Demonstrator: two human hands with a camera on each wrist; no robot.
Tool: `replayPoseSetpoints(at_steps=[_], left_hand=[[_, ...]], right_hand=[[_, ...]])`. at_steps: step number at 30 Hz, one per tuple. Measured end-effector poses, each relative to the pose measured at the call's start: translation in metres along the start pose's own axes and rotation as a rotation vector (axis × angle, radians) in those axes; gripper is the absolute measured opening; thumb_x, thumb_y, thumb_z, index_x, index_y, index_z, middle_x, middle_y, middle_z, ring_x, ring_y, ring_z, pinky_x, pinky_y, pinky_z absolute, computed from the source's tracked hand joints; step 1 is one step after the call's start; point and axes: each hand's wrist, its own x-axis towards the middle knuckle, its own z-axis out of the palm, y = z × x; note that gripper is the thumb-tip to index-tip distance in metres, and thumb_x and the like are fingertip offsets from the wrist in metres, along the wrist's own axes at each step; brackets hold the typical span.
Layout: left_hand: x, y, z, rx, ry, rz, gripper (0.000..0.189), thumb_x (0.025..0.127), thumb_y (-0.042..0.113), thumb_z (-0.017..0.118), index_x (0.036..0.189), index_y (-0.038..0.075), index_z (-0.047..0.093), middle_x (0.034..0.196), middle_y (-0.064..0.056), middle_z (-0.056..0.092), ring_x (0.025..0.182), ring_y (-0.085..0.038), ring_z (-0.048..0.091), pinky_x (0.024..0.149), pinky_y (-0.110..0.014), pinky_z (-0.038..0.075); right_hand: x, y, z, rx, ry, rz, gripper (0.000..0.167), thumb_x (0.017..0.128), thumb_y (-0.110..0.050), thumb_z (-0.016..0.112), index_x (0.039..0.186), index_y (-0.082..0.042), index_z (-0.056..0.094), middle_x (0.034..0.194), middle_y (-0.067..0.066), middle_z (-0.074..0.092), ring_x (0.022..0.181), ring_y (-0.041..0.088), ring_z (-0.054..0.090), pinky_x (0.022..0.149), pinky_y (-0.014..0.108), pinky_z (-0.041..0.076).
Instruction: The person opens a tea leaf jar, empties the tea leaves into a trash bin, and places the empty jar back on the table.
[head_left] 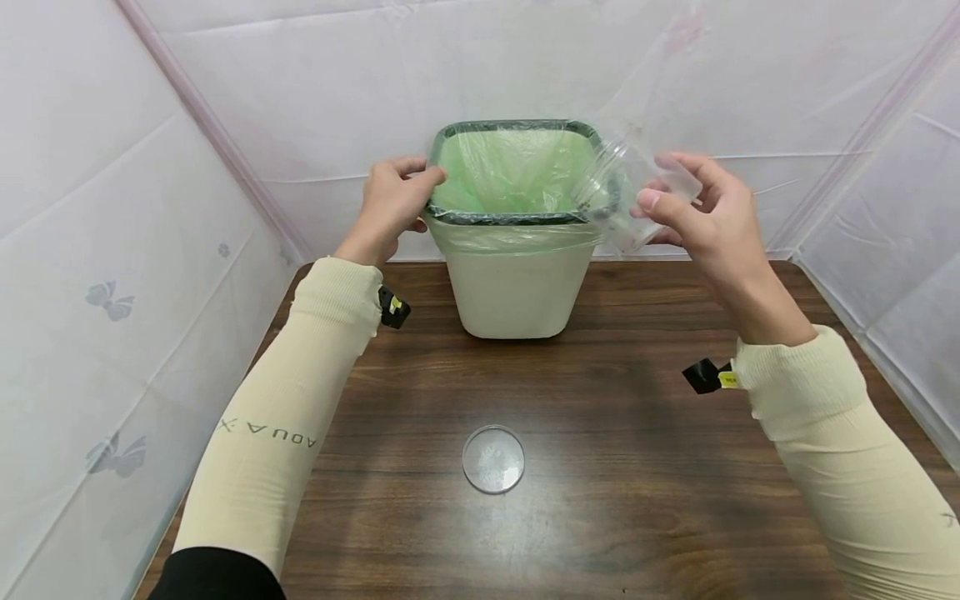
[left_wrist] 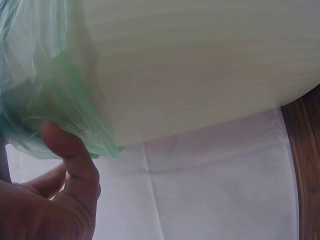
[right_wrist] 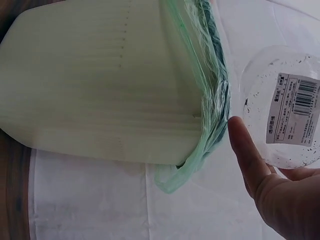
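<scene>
A pale green trash bin [head_left: 521,287] stands upright, lined with a thin green plastic bag [head_left: 495,171] folded over its dark rim. My left hand [head_left: 393,200] holds the bin's left rim, with its thumb at the edge; in the left wrist view that hand [left_wrist: 70,185] is beside the bag's overhang. My right hand [head_left: 708,212] grips a clear plastic jar [head_left: 626,196], tilted with its threaded mouth over the bin's right rim. The right wrist view shows a barcode label [right_wrist: 294,109] on the jar and small dark specks about it.
A round clear lid [head_left: 493,459] lies on the dark wooden table [head_left: 405,517], in front of the bin. White sheeting [head_left: 300,92] with faint prints hangs behind the table and along both sides.
</scene>
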Motion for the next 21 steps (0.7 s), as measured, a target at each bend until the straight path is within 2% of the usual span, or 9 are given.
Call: replayPoseSetpoints(at_steps=[5,12,18,21], left_hand=[[0.000,-0.002,0.000,-0.007,-0.003,0.017,0.047,0.095,0.032,0.066,0.139,0.014,0.062,0.109,-0.003,0.066,0.069,-0.010,0.059,0.054,-0.025,0.053],[-0.001,-0.004,0.000,0.006,-0.004,0.015,0.054,0.095,0.034,0.065,0.145,0.015,0.056,0.117,-0.004,0.064,0.071,-0.011,0.059,0.055,-0.025,0.054],[-0.003,-0.004,-0.001,0.017,-0.001,0.024,0.057,0.095,0.035,0.065,0.148,0.015,0.053,0.118,-0.004,0.063,0.070,-0.011,0.059,0.055,-0.025,0.054],[-0.003,-0.004,-0.001,0.027,0.000,0.028,0.057,0.096,0.036,0.065,0.148,0.015,0.053,0.118,-0.004,0.063,0.069,-0.012,0.059,0.055,-0.025,0.054]], right_hand=[[0.000,0.002,-0.003,0.056,-0.035,0.029,0.053,0.086,0.003,0.071,0.137,0.003,0.054,0.107,0.015,0.055,0.086,0.021,0.069,0.070,0.027,0.059],[-0.003,0.003,-0.005,0.041,-0.065,0.066,0.038,0.086,0.002,0.073,0.123,-0.001,0.067,0.114,0.015,0.053,0.088,0.020,0.069,0.073,0.026,0.058],[-0.008,0.006,-0.006,0.065,-0.090,0.064,0.042,0.088,0.002,0.070,0.129,0.003,0.062,0.120,0.020,0.054,0.094,0.022,0.068,0.076,0.026,0.058],[-0.010,0.007,-0.008,0.069,-0.102,0.057,0.042,0.089,0.001,0.068,0.131,0.002,0.061,0.123,0.018,0.059,0.099,0.023,0.069,0.073,0.022,0.056]])
